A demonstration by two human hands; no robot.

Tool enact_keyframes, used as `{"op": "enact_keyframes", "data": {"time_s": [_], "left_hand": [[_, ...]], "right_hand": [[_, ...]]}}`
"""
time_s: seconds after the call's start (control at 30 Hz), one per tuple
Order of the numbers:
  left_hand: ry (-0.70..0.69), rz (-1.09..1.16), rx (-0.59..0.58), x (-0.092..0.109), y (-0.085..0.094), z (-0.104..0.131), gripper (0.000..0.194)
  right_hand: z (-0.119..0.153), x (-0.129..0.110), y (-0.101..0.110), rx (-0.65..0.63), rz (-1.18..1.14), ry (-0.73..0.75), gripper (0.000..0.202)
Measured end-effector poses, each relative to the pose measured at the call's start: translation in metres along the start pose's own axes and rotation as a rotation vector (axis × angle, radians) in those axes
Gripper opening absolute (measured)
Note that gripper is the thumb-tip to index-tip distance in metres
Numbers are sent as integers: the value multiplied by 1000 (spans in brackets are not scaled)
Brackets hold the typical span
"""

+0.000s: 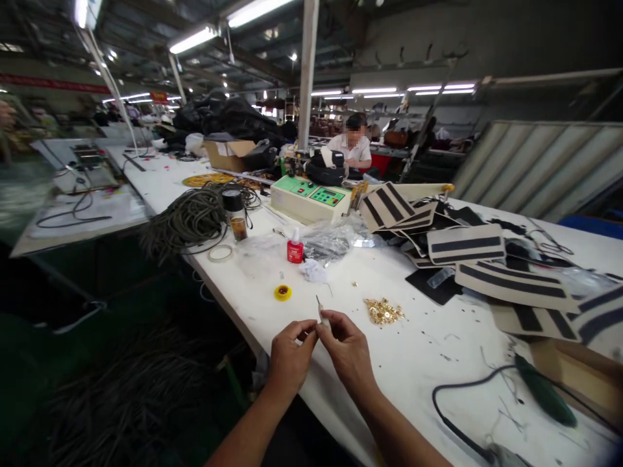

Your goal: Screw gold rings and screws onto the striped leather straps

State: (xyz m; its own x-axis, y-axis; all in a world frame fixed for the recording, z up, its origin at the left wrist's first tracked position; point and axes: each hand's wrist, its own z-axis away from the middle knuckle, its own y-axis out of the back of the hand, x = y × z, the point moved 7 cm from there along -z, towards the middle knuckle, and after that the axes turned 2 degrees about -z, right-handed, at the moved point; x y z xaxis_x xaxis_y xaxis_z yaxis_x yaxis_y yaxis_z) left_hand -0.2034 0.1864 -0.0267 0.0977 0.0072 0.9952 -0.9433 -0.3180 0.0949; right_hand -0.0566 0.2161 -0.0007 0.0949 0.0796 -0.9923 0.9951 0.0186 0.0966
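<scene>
My right hand (349,347) is closed on a small pale tool (324,316) with a thin dark tip that points up and away. Thumb and fingers of my left hand (291,355) are pinched together beside the tool's lower end; whatever lies between them is too small to make out. Both hands meet above the near edge of the white table (341,383). Beyond them are a yellow round container (283,292) with dark contents and a red bottle (294,250) with a white cap. A pile of small gold pieces (383,311) lies to their right.
Coiled dark cords (189,217), a tape roll (220,253) and a black-capped jar (235,217) stand at the left. Behind is a green-topped machine (311,198). Striped panels (467,244) and a cabled green-handled tool (545,392) lie right. A person (351,146) sits across the table.
</scene>
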Motion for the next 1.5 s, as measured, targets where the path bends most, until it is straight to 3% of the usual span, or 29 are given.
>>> {"op": "enact_keyframes", "data": {"time_s": [0.13,0.33,0.47,0.7,1.23,1.37,1.5], "left_hand": [[61,-20,30,-17,19,-19,27],[-452,-443,126,-4,51,-49,7],[-566,-640,113,-9,54,-58,6],[-558,-769,165,-21,52,-62,10],[-496,-766,91,-26,47,-58,8],[-485,-712,109,-19,50,-57,7],[-501,-616,162,-8,52,-51,7]], "right_hand": [[-22,-5,-23,-84,35,45,38],[-72,-1,-52,-179,-82,12,41],[-97,13,-69,-235,-36,20,42],[-106,36,-73,-229,63,35,39],[-95,31,-68,-232,105,58,35],[-94,27,-61,-191,29,46,37],[-94,26,-54,-156,-214,-51,40]]}}
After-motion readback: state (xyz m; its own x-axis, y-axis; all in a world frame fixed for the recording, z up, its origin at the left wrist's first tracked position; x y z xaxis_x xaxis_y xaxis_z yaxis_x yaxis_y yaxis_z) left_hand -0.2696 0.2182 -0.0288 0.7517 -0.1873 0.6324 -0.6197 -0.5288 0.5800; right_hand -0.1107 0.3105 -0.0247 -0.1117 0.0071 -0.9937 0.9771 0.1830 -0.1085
